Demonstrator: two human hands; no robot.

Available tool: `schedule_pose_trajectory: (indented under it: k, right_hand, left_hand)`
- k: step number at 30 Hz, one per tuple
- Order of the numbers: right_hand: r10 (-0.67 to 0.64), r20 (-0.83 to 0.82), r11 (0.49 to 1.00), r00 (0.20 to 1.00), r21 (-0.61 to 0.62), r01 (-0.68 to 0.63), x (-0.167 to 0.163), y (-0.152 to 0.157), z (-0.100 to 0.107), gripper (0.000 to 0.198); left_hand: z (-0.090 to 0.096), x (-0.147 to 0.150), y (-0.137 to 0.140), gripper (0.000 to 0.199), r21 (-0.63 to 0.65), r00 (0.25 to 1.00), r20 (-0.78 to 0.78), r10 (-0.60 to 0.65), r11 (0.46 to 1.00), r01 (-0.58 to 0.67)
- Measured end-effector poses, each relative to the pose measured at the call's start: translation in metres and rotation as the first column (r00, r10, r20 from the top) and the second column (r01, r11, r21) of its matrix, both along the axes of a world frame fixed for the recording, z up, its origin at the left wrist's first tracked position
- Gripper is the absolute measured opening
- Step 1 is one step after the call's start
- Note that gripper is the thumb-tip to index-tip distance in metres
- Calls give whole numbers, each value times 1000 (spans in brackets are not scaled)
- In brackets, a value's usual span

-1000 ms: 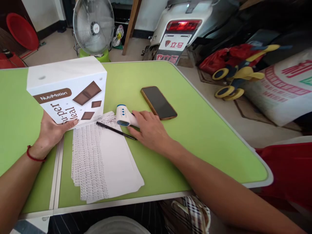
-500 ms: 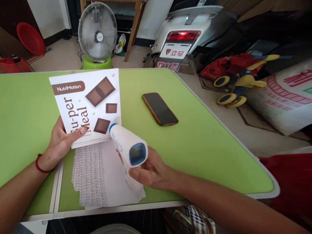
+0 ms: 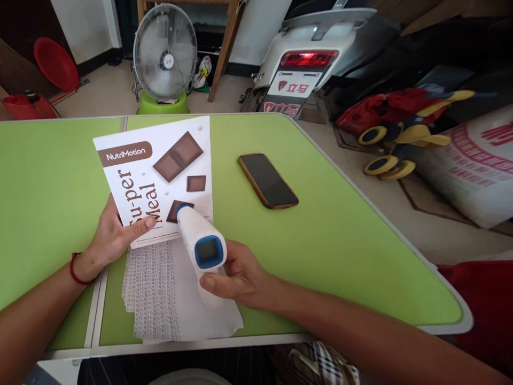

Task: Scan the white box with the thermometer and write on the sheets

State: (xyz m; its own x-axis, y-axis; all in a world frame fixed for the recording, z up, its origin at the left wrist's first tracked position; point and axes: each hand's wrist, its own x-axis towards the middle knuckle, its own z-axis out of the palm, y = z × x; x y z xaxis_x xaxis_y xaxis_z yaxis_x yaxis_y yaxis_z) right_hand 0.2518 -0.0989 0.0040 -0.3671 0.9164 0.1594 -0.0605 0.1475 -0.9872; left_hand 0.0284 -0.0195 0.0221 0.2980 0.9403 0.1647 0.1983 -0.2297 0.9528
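My left hand [image 3: 116,230] grips the lower left corner of a white printed card [image 3: 176,133] with chocolate pieces and "NutriMotion Su-per Meal" on it, thumb across the front. The card is held up, tilted, above the table. In my right hand [image 3: 240,278] is a white infrared thermometer [image 3: 190,230] with a blue-framed screen facing me. Its blue tip points at the card, overlapping the lowest chocolate square in view; whether they touch I cannot tell. Beneath both lies a fanned stack of printed paper sheets [image 3: 156,299].
A smartphone [image 3: 268,181] in a brown case lies on the green folding table [image 3: 320,256], right of the card. Beyond the table stand a fan [image 3: 166,53] on a green stool, a white scooter [image 3: 308,59], a yellow-wheeled toy [image 3: 401,144] and a large printed sack [image 3: 481,166].
The thermometer has swung left and become more upright, its tip now over the card's lowest chocolate square. The whole view has shifted slightly, and the card stays in my left hand.
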Motion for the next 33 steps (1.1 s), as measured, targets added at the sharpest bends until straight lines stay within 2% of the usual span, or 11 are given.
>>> schedule_pose_trajectory:
  k: [5, 16, 27, 33]
  right_hand:
    - [21, 54, 1000, 998, -7, -21, 2, 0, 0, 23]
    - [-22, 163, 994, 986, 112, 3, 4, 0, 2, 24]
    - [-2, 155, 995, 988, 100, -13, 5, -1, 2, 24]
    - [-26, 194, 995, 981, 103, 6, 6, -1, -1, 32]
  left_hand:
    - [0, -1, 1, 60, 33, 999, -28, 18, 999, -17]
    - [2, -1, 2, 58, 37, 1000, -25, 6, 999, -5]
    - [2, -4, 2, 58, 46, 999, -31, -9, 999, 11]
    - [5, -6, 2, 55, 51, 999, -39, 9, 999, -7]
